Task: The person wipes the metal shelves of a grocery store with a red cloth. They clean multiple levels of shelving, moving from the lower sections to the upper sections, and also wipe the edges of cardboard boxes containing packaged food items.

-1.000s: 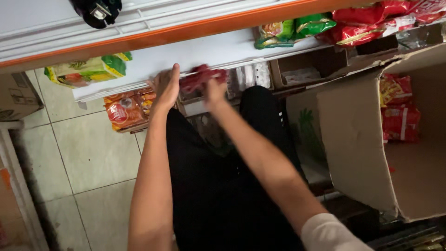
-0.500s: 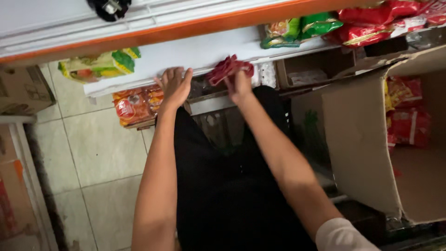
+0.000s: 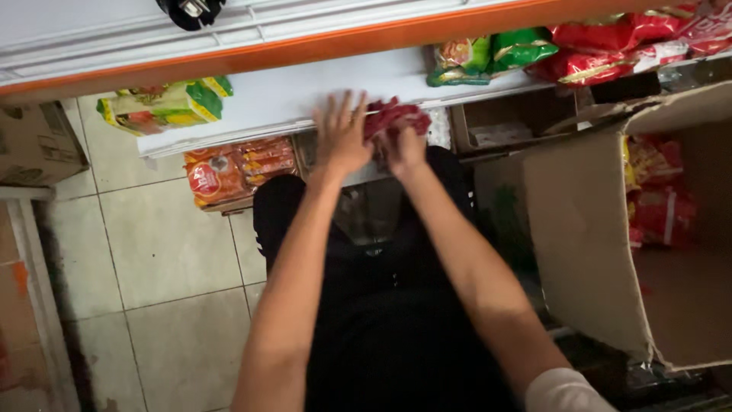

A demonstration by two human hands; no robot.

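Near: open cardboard box (image 3: 587, 252) at the person's right, red packets inside. Right hand (image 3: 404, 149) clenched on a red packet (image 3: 393, 118) at the white shelf (image 3: 259, 103) edge. Left hand (image 3: 341, 137) lay flat, fingers spread, just beside it, grasping nothing. Beyond: green packets (image 3: 488, 55) on the shelf.

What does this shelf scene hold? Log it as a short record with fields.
Setting: shop aisle, tiled floor
Left hand: open, fingers spread, flat on the white shelf
Right hand: grips a red packet at the shelf edge
Left on the shelf: yellow-green packets
Right on the shelf: green packets, red packets
Lower shelf: orange-red packets
Cardboard box: open, at right, with red packets inside
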